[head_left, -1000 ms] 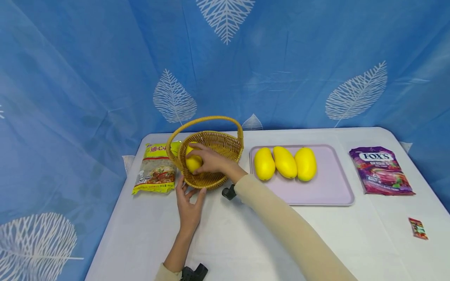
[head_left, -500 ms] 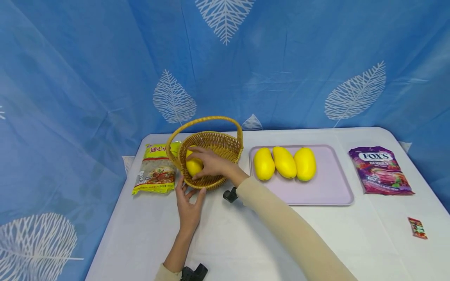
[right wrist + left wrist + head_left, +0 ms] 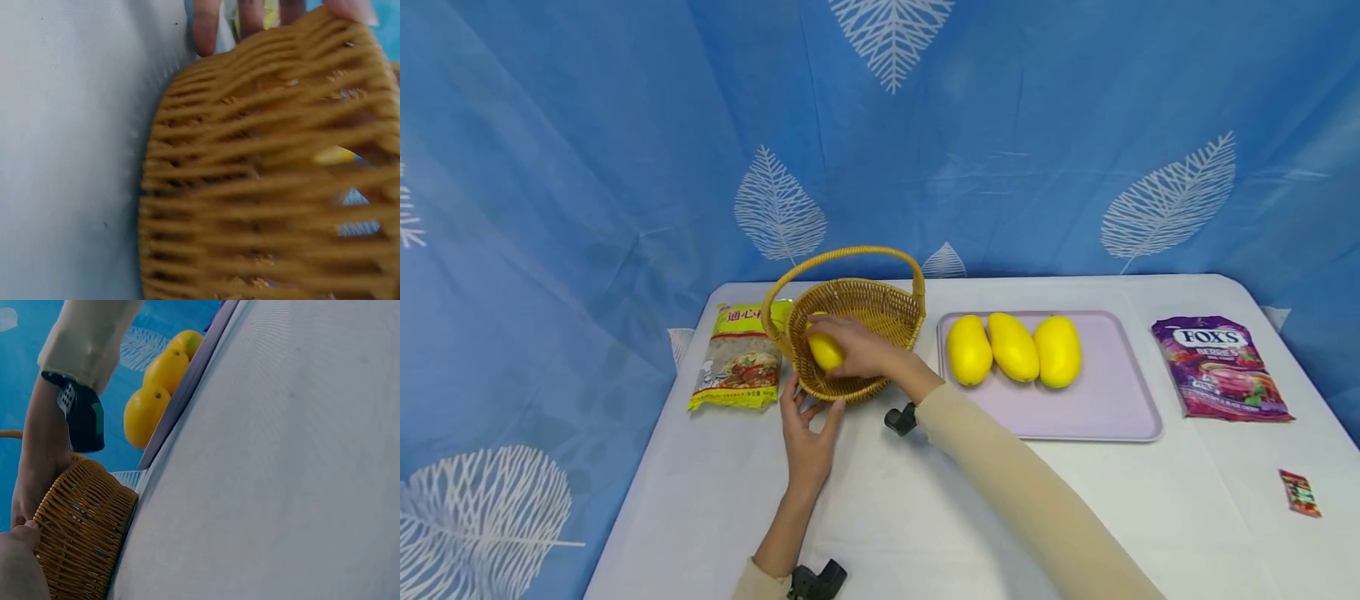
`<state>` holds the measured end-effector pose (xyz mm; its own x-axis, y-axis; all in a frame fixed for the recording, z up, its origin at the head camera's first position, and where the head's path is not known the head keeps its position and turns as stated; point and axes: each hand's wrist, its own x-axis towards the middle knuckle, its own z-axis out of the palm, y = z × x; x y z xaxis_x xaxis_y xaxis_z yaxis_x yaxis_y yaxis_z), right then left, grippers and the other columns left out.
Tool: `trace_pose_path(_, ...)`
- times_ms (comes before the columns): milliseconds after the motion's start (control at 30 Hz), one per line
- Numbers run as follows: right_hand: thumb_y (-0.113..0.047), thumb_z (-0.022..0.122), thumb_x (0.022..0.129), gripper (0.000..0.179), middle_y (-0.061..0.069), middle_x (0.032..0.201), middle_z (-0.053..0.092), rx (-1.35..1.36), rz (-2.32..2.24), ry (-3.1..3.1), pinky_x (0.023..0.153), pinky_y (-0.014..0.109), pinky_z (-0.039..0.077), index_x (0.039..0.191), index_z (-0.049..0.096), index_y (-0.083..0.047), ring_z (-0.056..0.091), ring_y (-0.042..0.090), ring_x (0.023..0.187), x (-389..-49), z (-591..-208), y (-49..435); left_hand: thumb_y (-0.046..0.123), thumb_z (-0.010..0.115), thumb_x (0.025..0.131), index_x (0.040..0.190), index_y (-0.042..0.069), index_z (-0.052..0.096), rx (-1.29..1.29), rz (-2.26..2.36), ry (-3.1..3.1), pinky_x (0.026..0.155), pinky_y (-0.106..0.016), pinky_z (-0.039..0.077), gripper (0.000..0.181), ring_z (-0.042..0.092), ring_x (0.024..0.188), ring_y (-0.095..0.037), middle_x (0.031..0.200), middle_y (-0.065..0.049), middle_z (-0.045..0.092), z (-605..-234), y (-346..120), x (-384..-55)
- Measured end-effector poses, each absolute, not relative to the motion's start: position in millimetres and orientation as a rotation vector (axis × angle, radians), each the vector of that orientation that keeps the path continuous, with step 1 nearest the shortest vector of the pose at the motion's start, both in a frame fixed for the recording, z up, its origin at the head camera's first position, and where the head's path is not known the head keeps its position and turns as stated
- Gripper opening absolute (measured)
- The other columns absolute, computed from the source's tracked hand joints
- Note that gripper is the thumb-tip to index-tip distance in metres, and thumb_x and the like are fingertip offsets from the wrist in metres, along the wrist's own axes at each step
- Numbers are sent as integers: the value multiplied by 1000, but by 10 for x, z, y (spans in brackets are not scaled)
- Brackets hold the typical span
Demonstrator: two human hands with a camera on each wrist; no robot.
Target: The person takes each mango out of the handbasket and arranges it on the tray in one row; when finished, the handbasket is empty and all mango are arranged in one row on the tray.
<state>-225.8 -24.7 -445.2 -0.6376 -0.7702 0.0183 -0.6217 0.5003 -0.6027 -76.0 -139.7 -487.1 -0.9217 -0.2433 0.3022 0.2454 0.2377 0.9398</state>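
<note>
A yellow mango (image 3: 826, 352) lies inside the woven wicker basket (image 3: 880, 302), whose arched handle stands up. My right hand (image 3: 863, 346) reaches in over the near side and grips this mango from above, fingers hiding part of it. At the basket's near left rim is my left hand (image 3: 808, 437). Its thumb (image 3: 26, 534) presses on the rim in the left wrist view, while its other fingers (image 3: 205, 28) rest along the outer wall in the right wrist view. Three more mangoes (image 3: 1014, 348) lie side by side on a pale purple tray (image 3: 1112, 400).
A yellow noodle or pasta packet (image 3: 741, 358) lies against the basket's left side. Far right is a purple Fox's candy bag (image 3: 1221, 368), with a small red wrapper (image 3: 1300, 493) nearer the front. A blue leaf-patterned curtain (image 3: 985, 167) hangs behind the white table (image 3: 910, 508).
Inside the basket, my right hand and the mango have shifted slightly to the right. My left hand stays at the basket's rim. The whole head view has shifted a little.
</note>
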Motion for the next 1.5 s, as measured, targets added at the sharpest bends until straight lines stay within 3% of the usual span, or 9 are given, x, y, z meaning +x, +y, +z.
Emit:
trace_pose_path(300,-20,82,80,62,1,158,34,-1181,-969,2564,121,54,19,136,55,-13,31,27,145,-2184,-4262,32,5,66,92,150,-8,19,11,-1747,-2129,97,-61,44,75,45,127,-50,146,-35,31,-4831,-1410,-779)
trace_pose_path(733,-20,83,79,61,0,157,37,-1241,-1080,2652,109,51,39,134,57,-16,37,34,136,-1945,-4129,403,6,66,92,150,-8,20,4,-1724,-2142,95,-62,44,75,44,127,-51,147,-35,30,-4829,-1404,-749)
trace_pose_path(1133,-19,83,78,62,4,158,30,-1233,-1158,2742,105,51,45,134,57,-21,33,33,140,-1638,-3998,950,5,66,92,150,-8,20,17,-1745,-2140,96,-62,44,75,48,124,-52,145,-35,33,-4830,-1392,-743)
trace_pose_path(1500,-16,86,74,65,6,156,33,-1039,-1226,2930,105,58,41,132,58,-18,34,34,140,-1513,-4014,1754,4,66,92,149,-9,20,-1,-1736,-2128,95,-61,44,75,44,127,-50,146,-35,32,-4822,-1379,-745)
